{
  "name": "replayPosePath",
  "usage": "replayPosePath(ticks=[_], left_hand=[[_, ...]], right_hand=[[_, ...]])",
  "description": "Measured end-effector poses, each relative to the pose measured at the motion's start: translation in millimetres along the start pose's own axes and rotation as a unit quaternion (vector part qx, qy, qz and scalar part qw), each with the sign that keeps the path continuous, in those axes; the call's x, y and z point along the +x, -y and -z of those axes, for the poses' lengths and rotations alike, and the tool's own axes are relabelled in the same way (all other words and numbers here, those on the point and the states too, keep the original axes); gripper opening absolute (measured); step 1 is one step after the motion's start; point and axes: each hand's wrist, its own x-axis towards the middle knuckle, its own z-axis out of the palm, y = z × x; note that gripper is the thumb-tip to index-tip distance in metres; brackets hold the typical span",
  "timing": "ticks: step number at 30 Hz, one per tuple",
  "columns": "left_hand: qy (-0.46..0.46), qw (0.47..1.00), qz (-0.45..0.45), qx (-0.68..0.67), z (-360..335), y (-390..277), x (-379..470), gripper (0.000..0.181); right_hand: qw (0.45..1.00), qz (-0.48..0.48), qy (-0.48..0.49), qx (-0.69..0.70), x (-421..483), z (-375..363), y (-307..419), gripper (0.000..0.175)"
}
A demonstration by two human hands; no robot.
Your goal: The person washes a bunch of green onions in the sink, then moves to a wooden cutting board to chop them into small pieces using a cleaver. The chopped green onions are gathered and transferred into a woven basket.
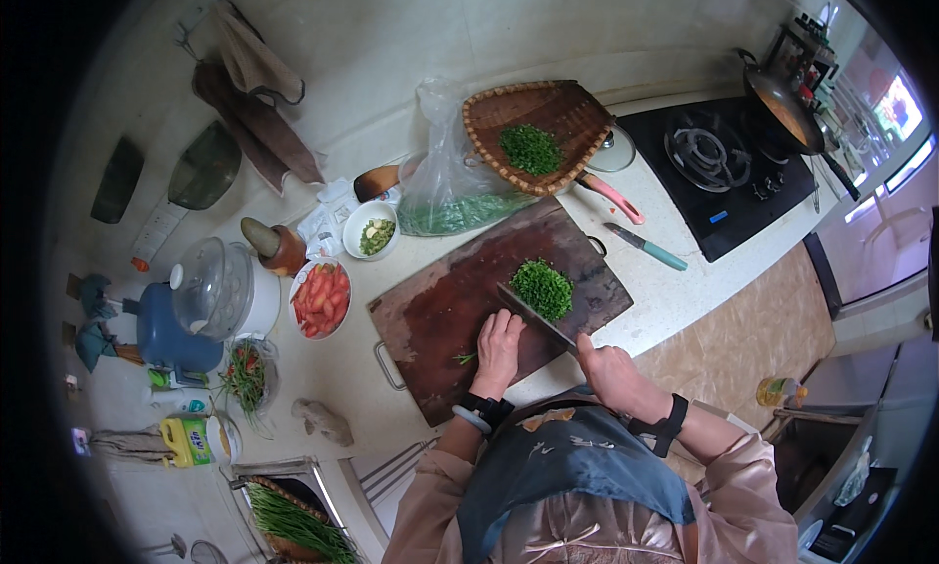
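My right hand (612,373) grips the handle of a kitchen knife (537,318), its broad blade slanting up and left over the dark wooden cutting board (440,307). The blade rests along the lower left side of a heap of finely chopped greens (543,289). Just left of the blade, my left hand (501,347) lies on the board with bent fingers, fingertips close to the metal. A small bit of green (464,358) shows beside that hand; whatever is under the palm is hidden.
Behind the board stand a woven basket (480,124) with chopped greens and a plastic bag of greens (462,215). A teal-handled knife (645,246) lies right, near the gas hob (704,219). Left are a bowl of cut red vegetables (320,300), a white bowl (355,245) and a mortar (282,254).
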Motion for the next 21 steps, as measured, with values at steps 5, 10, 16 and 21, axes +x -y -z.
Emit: replayPosePath(ticks=[5, 10, 16, 21], left_hand=[[0.012, 1.000, -0.014, -0.006, 2.0, 0.2, 0.9, 0.006], [-0.016, 1.000, -0.003, -0.012, 10.0, -5.6, -4.5, 0.006], [0.007, 0.999, 0.038, -0.030, 4.9, -3.3, -5.7, 0.009], [-0.012, 0.999, 0.026, -0.025, 6.3, -7.3, -2.5, 0.007]], right_hand=[[0.999, -0.013, -0.016, 0.037, 4.3, -9.4, -6.0, 0.018], [0.999, -0.031, -0.023, 0.028, 5.9, -10.7, -4.2, 0.019], [0.999, 0.011, -0.028, 0.031, -1.4, -9.9, -6.7, 0.019], [0.996, -0.041, -0.064, 0.038, 6.1, -11.6, -12.0, 0.020]])
